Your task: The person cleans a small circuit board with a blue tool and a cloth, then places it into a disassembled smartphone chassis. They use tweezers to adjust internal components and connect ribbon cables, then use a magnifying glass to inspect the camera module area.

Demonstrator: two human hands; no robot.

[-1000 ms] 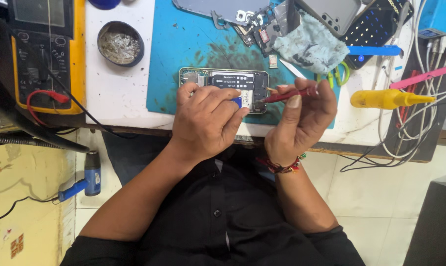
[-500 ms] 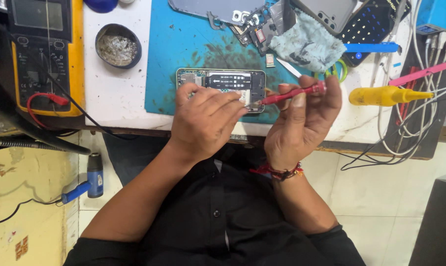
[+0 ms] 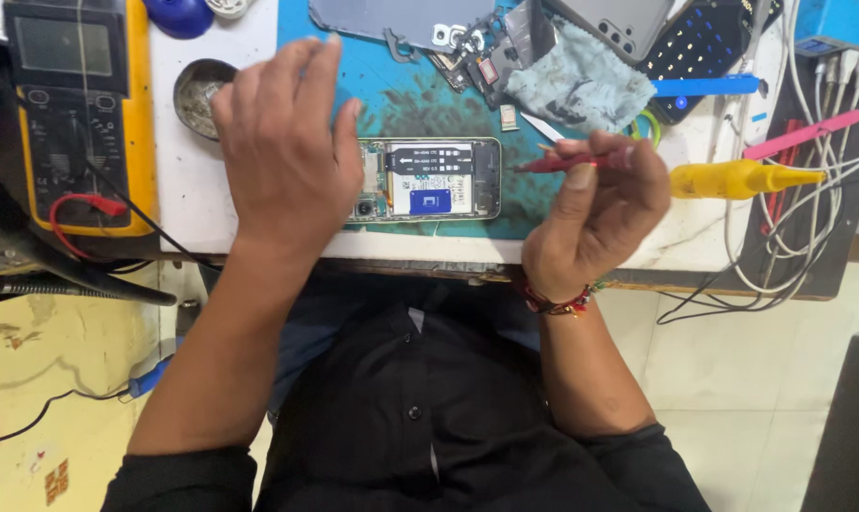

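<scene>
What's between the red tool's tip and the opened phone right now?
Nothing: in the head view, only bare blue mat separates the red tool in the right hand from the opened phone.

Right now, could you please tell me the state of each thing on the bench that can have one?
Phone: back cover off, insides showing, lying flat on the blue mat.
Red screwdriver: held in the right hand, tip toward the phone.
Left hand: open, fingers spread, holding nothing.
Multimeter: screen blank.
Round tin: open.
</scene>
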